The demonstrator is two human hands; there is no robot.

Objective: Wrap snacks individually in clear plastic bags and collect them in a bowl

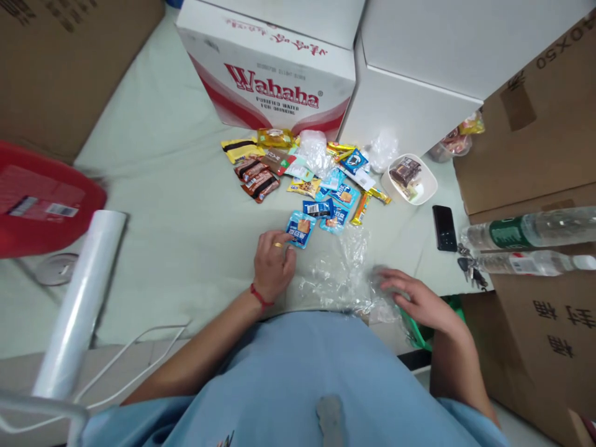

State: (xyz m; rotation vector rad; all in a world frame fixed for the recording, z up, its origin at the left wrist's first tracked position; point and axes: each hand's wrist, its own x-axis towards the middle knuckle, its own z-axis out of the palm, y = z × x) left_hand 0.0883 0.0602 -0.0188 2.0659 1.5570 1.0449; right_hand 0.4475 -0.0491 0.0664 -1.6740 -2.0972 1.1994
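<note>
My left hand [272, 264] rests on the pale green surface with its fingers curled, the fingertips touching a small blue snack packet [300, 228]. It wears a ring and a red wrist string. My right hand [419, 298] lies with fingers spread on the edge of a crumpled clear plastic bag [342, 273] in front of me. Beyond the bag lies a pile of several small snack packets [307, 174] in blue, yellow and brown wrappers.
A Wahaha water carton [274, 74] and a white box [419, 81] stand behind the pile. A white bowl [426, 186] holds wrapped snacks. A black phone [444, 228], keys [471, 268] and two water bottles [531, 242] lie right. A roll of clear film [81, 304] and a red container [41, 198] are left. Cardboard boxes [535, 112] surround.
</note>
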